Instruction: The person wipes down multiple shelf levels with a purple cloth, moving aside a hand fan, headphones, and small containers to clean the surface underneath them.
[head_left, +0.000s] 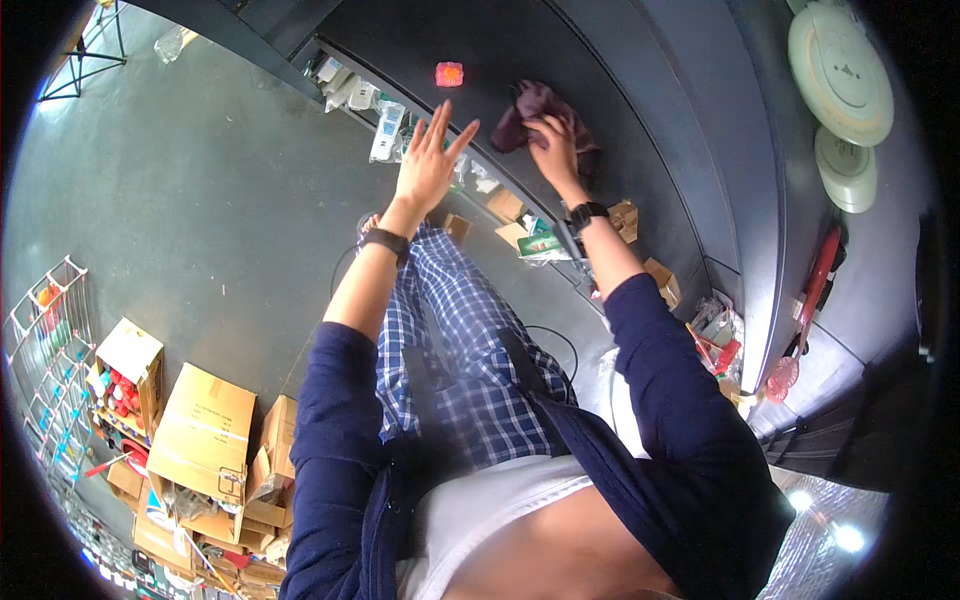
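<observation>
A crumpled dark purple cloth (539, 97) lies on the black shelf surface (517, 37). My right hand (556, 154) is on the cloth with its fingers curled into it, and part of the cloth is hidden beneath the hand. My left hand (425, 172) is held out over the shelf's front edge with its fingers spread and nothing in it. Just beyond its fingertips sits a small pink block with an orange pattern (449, 74), apart from the hand.
Packaged goods (387, 131) fill a lower level under the shelf edge. Pale green plates (841, 75) and a red slotted utensil (817, 285) are at the right. Cardboard boxes (202, 427) and a wire rack (52, 375) stand on the floor (225, 187) at the left.
</observation>
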